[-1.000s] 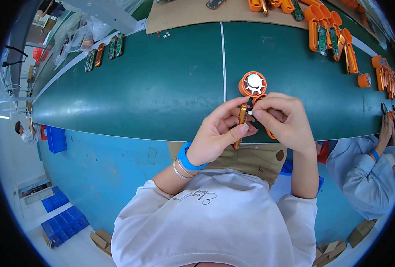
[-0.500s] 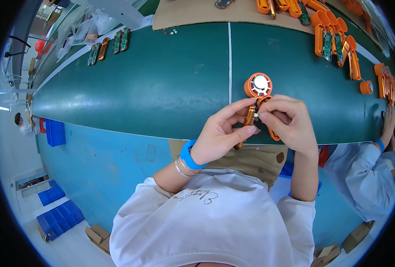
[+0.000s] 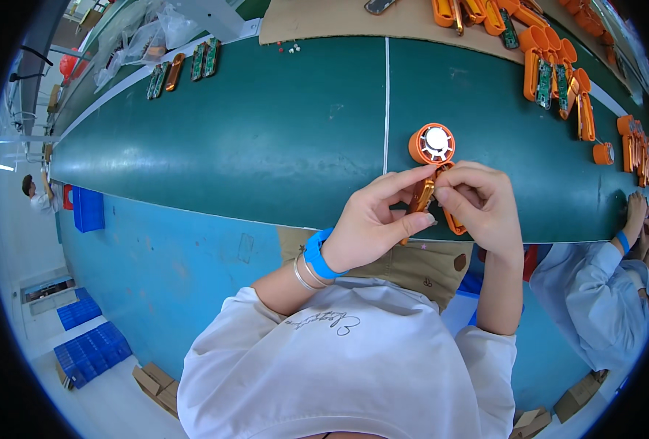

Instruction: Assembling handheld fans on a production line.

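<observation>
Both hands meet over the near edge of the green worktop (image 3: 266, 146): left hand (image 3: 372, 223) and right hand (image 3: 482, 201) fingers clamped on an orange handle piece (image 3: 421, 197), round orange fan head (image 3: 432, 143) just beyond.

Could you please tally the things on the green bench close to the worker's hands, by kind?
Orange round fan head: 1
Orange handle piece, held by left hand and right hand: 1
Total: 2
</observation>
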Demonstrator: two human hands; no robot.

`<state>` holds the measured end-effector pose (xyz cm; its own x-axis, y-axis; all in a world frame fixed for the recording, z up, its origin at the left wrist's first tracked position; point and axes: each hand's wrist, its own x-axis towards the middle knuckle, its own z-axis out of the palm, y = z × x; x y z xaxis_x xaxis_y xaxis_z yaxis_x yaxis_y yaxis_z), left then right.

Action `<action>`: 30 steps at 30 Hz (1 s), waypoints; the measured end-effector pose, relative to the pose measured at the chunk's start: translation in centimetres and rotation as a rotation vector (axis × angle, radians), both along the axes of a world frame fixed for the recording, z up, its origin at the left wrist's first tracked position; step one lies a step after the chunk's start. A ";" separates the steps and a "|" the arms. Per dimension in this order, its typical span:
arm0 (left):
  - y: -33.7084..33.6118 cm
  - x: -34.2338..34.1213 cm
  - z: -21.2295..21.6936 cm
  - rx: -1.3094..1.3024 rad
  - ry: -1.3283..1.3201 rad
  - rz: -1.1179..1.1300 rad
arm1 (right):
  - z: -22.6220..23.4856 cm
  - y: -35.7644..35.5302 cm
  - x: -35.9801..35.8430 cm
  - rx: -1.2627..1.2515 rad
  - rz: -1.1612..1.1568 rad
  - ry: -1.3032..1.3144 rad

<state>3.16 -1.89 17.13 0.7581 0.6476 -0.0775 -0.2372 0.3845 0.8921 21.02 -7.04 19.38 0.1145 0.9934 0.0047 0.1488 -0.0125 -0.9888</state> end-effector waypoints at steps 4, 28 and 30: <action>-0.1 0.2 0.2 -0.047 -0.037 0.037 | -0.3 -0.1 0.5 -0.030 -0.001 0.164; -0.1 -0.1 0.2 -0.114 -0.077 0.059 | -0.6 -0.6 -0.5 0.094 -0.175 -0.043; -0.1 -0.1 0.2 -0.112 -0.070 0.056 | -0.5 -0.7 -0.5 0.175 -0.218 -0.177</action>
<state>3.05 -1.95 17.36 0.7271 0.6793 -0.0997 -0.3212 0.4649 0.8251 20.50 -7.76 18.85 0.3060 0.9280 0.2124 0.3312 0.1054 -0.9377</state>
